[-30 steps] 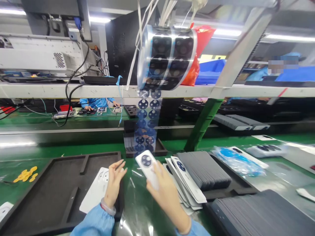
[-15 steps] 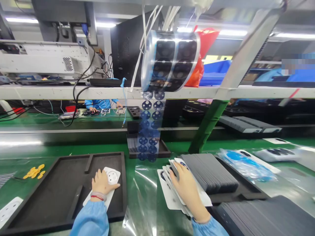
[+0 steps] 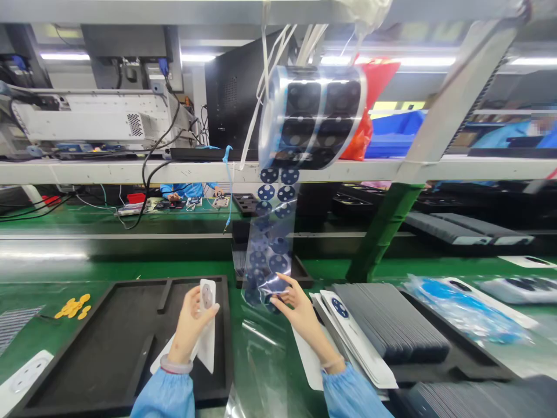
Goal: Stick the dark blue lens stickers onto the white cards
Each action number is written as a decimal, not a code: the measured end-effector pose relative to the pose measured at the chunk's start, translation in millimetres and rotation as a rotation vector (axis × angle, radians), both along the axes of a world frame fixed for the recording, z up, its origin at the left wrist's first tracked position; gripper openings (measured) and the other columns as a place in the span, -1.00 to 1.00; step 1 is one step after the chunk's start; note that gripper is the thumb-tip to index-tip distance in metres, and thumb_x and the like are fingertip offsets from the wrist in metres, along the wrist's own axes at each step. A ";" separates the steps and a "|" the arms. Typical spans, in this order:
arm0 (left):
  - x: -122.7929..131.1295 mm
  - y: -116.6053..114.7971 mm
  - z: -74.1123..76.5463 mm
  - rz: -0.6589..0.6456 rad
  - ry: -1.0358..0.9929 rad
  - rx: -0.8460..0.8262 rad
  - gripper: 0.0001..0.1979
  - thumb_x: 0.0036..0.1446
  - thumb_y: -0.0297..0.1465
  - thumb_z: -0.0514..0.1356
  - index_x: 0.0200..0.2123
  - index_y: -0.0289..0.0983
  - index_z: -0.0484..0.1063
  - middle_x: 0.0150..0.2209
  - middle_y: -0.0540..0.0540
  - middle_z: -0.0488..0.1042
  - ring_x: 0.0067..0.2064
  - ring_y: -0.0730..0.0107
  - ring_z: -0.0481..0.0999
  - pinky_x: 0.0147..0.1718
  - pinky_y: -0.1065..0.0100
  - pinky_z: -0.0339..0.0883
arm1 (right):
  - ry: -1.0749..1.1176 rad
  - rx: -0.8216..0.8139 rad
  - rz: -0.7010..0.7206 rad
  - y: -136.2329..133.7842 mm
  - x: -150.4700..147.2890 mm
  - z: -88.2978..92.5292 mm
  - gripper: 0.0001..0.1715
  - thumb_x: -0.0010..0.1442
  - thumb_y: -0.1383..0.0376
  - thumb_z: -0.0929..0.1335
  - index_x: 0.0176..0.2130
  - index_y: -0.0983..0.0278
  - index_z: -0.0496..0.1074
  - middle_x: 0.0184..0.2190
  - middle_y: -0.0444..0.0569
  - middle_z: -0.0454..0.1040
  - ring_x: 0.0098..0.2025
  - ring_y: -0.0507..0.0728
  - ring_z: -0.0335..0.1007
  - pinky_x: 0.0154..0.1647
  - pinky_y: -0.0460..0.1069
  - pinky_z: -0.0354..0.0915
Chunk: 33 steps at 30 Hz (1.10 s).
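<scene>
My left hand (image 3: 191, 325) grips a white phone-back-shaped panel (image 3: 209, 342) with a round camera area, tilted up on its edge above the black tray (image 3: 108, 325). Part of another white panel (image 3: 162, 355) shows beneath that hand. My right hand (image 3: 300, 310) has thumb and fingers at the lower end of a clear strip of round dark-blue stickers (image 3: 272, 255), closed on its edge. This strip hangs from a big roll (image 3: 313, 116). By my right wrist lean several white panels (image 3: 357, 342), the front one bearing a dark-blue disc.
Grey thin plates (image 3: 391, 319) stand in a row in a black tray at right, with more plates (image 3: 478, 400) nearer. Blue film in clear plastic (image 3: 461, 307) lies beyond. Yellow pieces (image 3: 73, 305) sit at left. A green-wrapped post (image 3: 385, 232) rises behind. A co-worker's hands show far off.
My right hand has left the white panels and moved up left to the sticker strip, whose lower end now bends. My left hand has raised a white panel from the tray.
</scene>
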<state>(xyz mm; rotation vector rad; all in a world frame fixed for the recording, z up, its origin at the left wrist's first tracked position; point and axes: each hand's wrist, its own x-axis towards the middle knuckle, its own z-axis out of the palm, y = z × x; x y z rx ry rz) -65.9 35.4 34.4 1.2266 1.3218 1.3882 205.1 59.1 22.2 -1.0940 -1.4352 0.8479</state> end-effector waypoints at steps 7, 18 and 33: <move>34.6 -21.5 -0.2 -0.698 -0.537 -0.139 -0.35 -0.11 -0.09 0.38 0.04 -0.28 0.46 0.11 -0.31 0.40 -0.35 0.36 0.48 -0.35 0.30 0.39 | 0.132 -0.080 0.007 -56.1 -1.2 1.7 -0.37 0.06 0.09 0.47 0.04 0.17 0.24 -0.40 -0.16 0.43 -0.26 0.15 0.50 -0.16 0.06 0.42; 41.0 -16.9 -8.6 -0.639 -0.663 -0.330 -0.47 0.08 -0.07 0.25 0.02 -0.27 0.39 0.12 -0.36 0.42 -0.31 0.25 0.57 -0.19 0.17 0.41 | 0.118 -0.273 -0.043 -75.5 -1.3 -76.3 -0.42 -0.09 0.11 0.49 -0.09 0.23 0.35 -0.55 -0.20 0.44 -0.52 0.11 0.44 -0.49 -0.03 0.34; 36.8 -20.7 -0.3 -0.812 -0.505 -0.283 -0.38 0.01 0.05 0.20 -0.03 -0.31 0.53 -0.04 -0.30 0.53 -0.35 0.23 0.54 -0.26 0.20 0.43 | -0.200 0.118 -0.293 -64.7 -2.7 -28.9 -0.52 0.24 0.02 0.33 0.04 0.22 0.39 0.11 0.18 0.36 0.15 0.33 0.32 0.07 0.25 0.35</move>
